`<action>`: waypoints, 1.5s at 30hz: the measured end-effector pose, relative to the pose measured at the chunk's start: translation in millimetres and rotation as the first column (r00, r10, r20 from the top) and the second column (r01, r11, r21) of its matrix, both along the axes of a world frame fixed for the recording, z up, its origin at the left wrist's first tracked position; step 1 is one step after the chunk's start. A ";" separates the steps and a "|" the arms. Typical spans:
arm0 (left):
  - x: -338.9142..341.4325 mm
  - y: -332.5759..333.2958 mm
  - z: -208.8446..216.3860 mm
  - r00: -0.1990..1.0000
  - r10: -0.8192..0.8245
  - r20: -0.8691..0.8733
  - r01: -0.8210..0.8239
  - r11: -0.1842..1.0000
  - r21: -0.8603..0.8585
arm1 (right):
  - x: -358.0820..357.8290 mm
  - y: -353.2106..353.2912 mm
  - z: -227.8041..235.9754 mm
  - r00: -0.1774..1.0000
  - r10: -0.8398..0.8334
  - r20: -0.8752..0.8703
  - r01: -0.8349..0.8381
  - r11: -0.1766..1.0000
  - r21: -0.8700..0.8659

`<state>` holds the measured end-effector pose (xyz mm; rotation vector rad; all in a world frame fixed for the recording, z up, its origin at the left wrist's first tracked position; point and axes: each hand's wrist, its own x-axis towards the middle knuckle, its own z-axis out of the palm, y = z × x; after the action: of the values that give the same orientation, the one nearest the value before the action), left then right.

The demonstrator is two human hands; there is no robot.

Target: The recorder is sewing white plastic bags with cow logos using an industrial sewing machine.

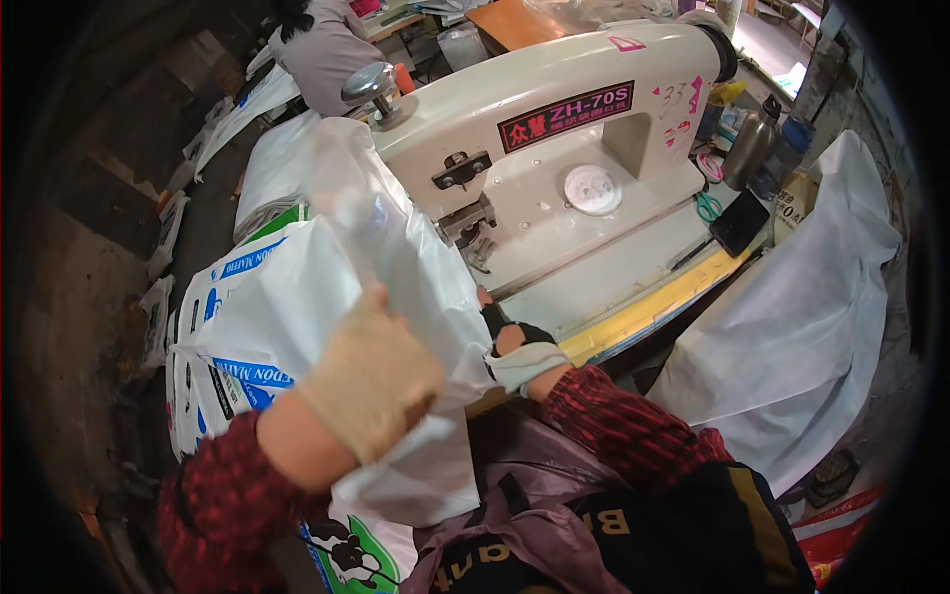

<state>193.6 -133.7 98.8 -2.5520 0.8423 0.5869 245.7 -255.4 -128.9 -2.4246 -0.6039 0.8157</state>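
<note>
A large white plastic sack (406, 272) with blue and green print spreads across the left side of the sewing machine (475, 109). Over its middle is my left hand (371, 381), in a beige glove and blurred by motion. Its fingers are curled closed on the sack's material. At the sack's right edge, my right hand (524, 351) wears a pale glove with a dark cover over the fingers. It grips that edge close to the machine bed, with some fingers hidden. The machine's needle and presser area (470, 228) stands just beyond the sack.
Green-handled scissors (709, 206), a black phone-like object (739, 223) and a metal bottle (752, 144) lie or stand at right. A white sack (782, 327) drapes beside the yellow table edge (653, 307). Folded sacks (272, 178) are at left; another person (327, 54) sits beyond.
</note>
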 end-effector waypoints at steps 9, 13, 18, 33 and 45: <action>-70.5 -62.7 -101.4 0.833 -0.080 -0.547 -0.255 0.823 -0.508 | -28.1 -6.7 -5.4 0.950 0.211 0.229 -0.252 0.953 0.169; -67.3 -54.9 -133.7 0.932 0.123 -0.342 -0.327 0.698 -0.638 | -8.9 11.7 4.4 0.973 0.133 0.190 -0.162 0.977 0.143; -26.9 -19.8 -175.5 0.903 0.425 0.060 -0.215 0.570 -0.793 | 38.4 19.3 20.0 0.993 0.017 0.119 -0.042 0.977 0.210; 83.7 153.6 -127.5 0.728 0.568 0.384 -0.416 0.811 -0.412 | 36.9 -7.5 6.5 0.822 -0.020 -0.569 0.478 0.567 0.671; -101.1 126.4 48.2 0.729 0.560 0.394 0.125 0.457 -0.881 | 25.2 89.6 191.4 0.601 -0.065 0.797 -0.714 0.405 0.571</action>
<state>92.4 -7.3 147.0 -3.4235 0.5474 -1.0044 270.9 -165.8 62.5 -1.4718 -1.4843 -0.4402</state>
